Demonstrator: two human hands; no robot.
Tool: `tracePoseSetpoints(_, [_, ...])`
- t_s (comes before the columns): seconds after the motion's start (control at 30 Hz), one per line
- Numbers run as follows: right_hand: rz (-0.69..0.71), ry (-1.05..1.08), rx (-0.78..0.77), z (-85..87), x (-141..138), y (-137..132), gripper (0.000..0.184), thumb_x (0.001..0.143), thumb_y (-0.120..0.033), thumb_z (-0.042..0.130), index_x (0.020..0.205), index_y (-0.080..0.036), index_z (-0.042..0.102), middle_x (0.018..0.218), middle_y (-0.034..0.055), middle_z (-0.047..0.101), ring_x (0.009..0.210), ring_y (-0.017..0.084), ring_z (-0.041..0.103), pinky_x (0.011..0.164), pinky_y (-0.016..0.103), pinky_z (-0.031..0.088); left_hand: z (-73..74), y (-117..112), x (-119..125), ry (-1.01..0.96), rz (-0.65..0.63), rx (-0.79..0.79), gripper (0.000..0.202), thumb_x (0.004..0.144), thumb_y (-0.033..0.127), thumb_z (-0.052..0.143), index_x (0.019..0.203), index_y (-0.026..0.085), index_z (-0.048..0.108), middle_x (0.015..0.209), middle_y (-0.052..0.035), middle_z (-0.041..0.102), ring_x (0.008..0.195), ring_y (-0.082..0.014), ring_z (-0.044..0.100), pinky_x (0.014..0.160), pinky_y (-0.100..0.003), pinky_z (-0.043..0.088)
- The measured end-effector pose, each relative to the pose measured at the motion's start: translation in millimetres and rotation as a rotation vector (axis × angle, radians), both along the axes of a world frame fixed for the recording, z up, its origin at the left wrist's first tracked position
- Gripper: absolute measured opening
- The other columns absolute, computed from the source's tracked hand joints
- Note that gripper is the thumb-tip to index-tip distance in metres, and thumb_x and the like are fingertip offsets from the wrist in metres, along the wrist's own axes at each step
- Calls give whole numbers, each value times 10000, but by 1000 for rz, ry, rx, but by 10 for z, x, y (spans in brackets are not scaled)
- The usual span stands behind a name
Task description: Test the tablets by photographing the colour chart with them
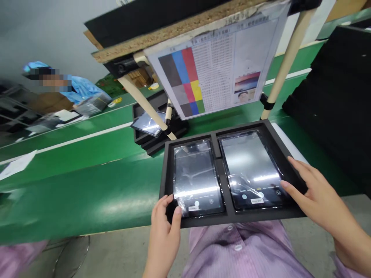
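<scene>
A black foam tray [228, 216] lies in front of me at the table's near edge, with one tablet in each of its two compartments. Both the left tablet [197, 173] and the right tablet [251, 168] are wrapped in clear film, and their lit screens show round icons near the bottom. My left hand [166, 220] grips the tray's left wall close to the front corner, thumb inside by the left tablet. On the other side, my right hand [315, 189] clasps the right wall, fingers over the rim and thumb at the right tablet's edge.
A printed sheet [214, 65] with colour blocks hangs from a shelf on beige posts [279, 65]. Behind the left post, another tablet [149, 123] rests on stacked black trays. Black stacks [333, 100] rise at right. A person [84, 90] in blue sits across the green table [121, 193].
</scene>
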State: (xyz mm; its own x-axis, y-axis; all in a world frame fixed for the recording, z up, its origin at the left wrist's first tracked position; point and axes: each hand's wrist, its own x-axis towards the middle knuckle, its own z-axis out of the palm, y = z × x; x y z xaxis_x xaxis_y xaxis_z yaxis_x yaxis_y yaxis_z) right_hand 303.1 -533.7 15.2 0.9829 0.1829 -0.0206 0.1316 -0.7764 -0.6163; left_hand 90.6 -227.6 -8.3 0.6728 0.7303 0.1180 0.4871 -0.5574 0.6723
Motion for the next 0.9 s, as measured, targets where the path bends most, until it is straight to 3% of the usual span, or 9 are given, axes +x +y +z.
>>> tracePoseSetpoints(0.1, [-62, 39, -12, 7, 22, 14, 1020, 632, -785, 447, 1405, -134, 586, 1399, 180, 551, 599, 232, 624, 603, 478, 583, -8, -21, 48, 13, -6, -2, 494, 927, 578, 461, 1172, 187, 637, 1277, -184, 654, 1261, -346, 589, 1106, -605, 421])
tracePoseSetpoints(0.2, [-97, 121, -16, 57, 30, 50, 1083, 555, -801, 443, 1407, -147, 582, 1429, 191, 519, 474, 204, 567, 683, 548, 580, -23, -36, 125, 44, -45, 56, 548, 906, 536, 489, 1267, 141, 607, 1358, -217, 625, 1390, -371, 485, 1192, -640, 294])
tracePoseSetpoints(0.27, [-106, 154, -20, 81, 34, 66, 1102, 534, -811, 427, 1403, -151, 578, 1447, 209, 494, 447, 202, 554, 722, 579, 571, -19, -50, 170, 34, -49, -15, 618, 878, 537, 530, 1345, 133, 567, 1403, -218, 604, 1405, -375, 470, 1204, -640, 270])
tracePoseSetpoints(0.43, [-46, 68, 2, 7, 103, 11, 954, 621, -798, 462, 1335, -180, 597, 1356, 245, 554, 441, 198, 544, 633, 540, 563, 151, -62, 226, -272, 181, -582, 682, 725, 624, 718, 1241, 187, 630, 1323, -181, 670, 1265, -343, 611, 1078, -503, 470])
tracePoseSetpoints(0.53, [-1, -129, 19, -45, 155, -5, 811, 730, -788, 464, 1236, -180, 647, 1268, 245, 610, 417, 178, 518, 542, 494, 543, 335, -70, 306, -458, 249, -935, 735, 623, 630, 838, 1189, 188, 681, 1236, -149, 722, 1070, -291, 710, 813, -340, 578])
tracePoseSetpoints(0.6, [71, -293, 53, -48, 157, 47, 756, 812, -774, 459, 1211, -167, 668, 1265, 236, 618, 461, 177, 555, 496, 441, 533, 439, -80, 397, -486, 219, -1064, 763, 557, 610, 899, 1165, 183, 721, 1197, -137, 743, 967, -263, 733, 699, -284, 569])
tracePoseSetpoints(0.7, [256, -443, 132, -26, 104, 231, 616, 926, -686, 461, 1265, -214, 666, 1272, 164, 639, 715, 226, 682, 494, 345, 546, 519, -89, 529, -471, 128, -1176, 724, 523, 569, 938, 1115, 187, 769, 1154, -126, 765, 976, -268, 735, 761, -301, 588])
tracePoseSetpoints(0.8, [414, -507, 142, 16, 31, 467, 488, 980, -605, 452, 1267, -281, 678, 1260, 99, 661, 1035, 280, 679, 683, 372, 620, 532, -80, 576, -479, 59, -1191, 712, 549, 534, 942, 1156, 207, 765, 1124, -118, 778, 1017, -289, 733, 870, -363, 595])
tracePoseSetpoints(0.9, [513, -466, 150, 91, -21, 653, 459, 992, -569, 458, 1278, -289, 682, 1280, 85, 659, 1128, 287, 653, 836, 434, 626, 533, -54, 528, -518, -31, -1132, 683, 611, 499, 925, 1198, 196, 749, 1107, -129, 783, 1035, -304, 734, 927, -407, 590])
